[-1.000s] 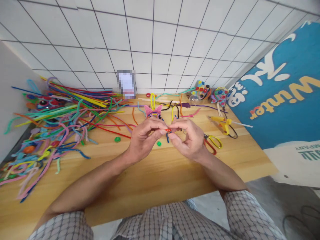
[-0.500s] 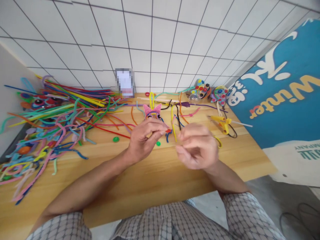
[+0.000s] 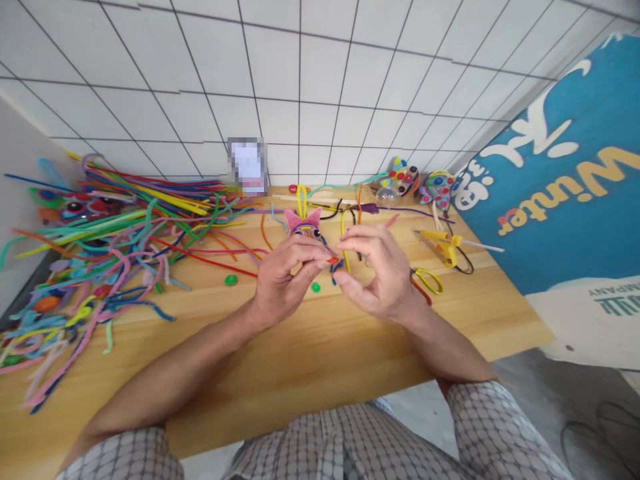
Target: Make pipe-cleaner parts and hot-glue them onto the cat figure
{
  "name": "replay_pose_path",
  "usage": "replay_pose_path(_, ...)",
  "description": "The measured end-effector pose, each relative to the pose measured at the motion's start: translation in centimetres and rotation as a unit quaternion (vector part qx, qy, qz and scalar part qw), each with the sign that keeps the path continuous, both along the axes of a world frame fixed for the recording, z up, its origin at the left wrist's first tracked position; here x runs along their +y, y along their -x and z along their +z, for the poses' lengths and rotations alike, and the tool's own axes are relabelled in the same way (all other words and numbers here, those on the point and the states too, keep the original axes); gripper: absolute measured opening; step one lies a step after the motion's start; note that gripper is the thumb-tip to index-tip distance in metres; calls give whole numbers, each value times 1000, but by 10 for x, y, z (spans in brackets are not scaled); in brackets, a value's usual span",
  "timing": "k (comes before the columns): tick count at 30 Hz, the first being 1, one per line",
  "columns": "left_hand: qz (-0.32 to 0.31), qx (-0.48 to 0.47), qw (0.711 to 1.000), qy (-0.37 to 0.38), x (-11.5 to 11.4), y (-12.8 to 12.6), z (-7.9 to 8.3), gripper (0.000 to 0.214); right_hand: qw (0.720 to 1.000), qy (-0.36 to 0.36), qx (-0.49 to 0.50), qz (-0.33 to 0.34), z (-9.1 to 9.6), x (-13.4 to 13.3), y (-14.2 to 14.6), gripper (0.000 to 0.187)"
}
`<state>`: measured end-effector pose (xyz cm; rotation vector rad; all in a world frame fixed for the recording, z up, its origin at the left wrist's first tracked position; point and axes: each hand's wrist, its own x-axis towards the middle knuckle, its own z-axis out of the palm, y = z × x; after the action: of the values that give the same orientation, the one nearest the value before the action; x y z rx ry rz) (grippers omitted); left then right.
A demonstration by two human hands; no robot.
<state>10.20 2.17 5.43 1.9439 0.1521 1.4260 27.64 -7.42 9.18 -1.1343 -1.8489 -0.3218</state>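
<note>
My left hand (image 3: pixel 293 273) pinches a small red button (image 3: pixel 333 261) between thumb and fingertips, above the wooden table. My right hand (image 3: pixel 377 270) is just to the right of it, thumb and fingers apart, with nothing visible in them. Behind my left hand stands a craft figure with pink ears (image 3: pixel 303 220), a yellow loop on top and googly eyes; its lower part is hidden by the hand. A short blue pipe cleaner (image 3: pixel 337 272) shows between my hands. A green button (image 3: pixel 315 287) lies below my left fingers.
Pipe cleaners (image 3: pixel 150 200) heap on the left, with loose craft pieces (image 3: pixel 50 303) nearer me. Yellow-handled scissors (image 3: pixel 430 283) lie by my right wrist. A yellow glue gun (image 3: pixel 443 244) rests farther right. Decorated craft figures (image 3: pixel 439 189) and a blurred phone (image 3: pixel 248 165) stand along the wall.
My right hand has moved left, close to the red button, and its fingers have spread from a pinch. My left hand keeps its pinch on the button, nearly still.
</note>
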Motion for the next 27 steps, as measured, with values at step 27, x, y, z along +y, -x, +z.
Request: replay_pose_path(27,-5,-16,1000,-10,3,-3,-2,10,999,39,21,-9,1,-1,4,31)
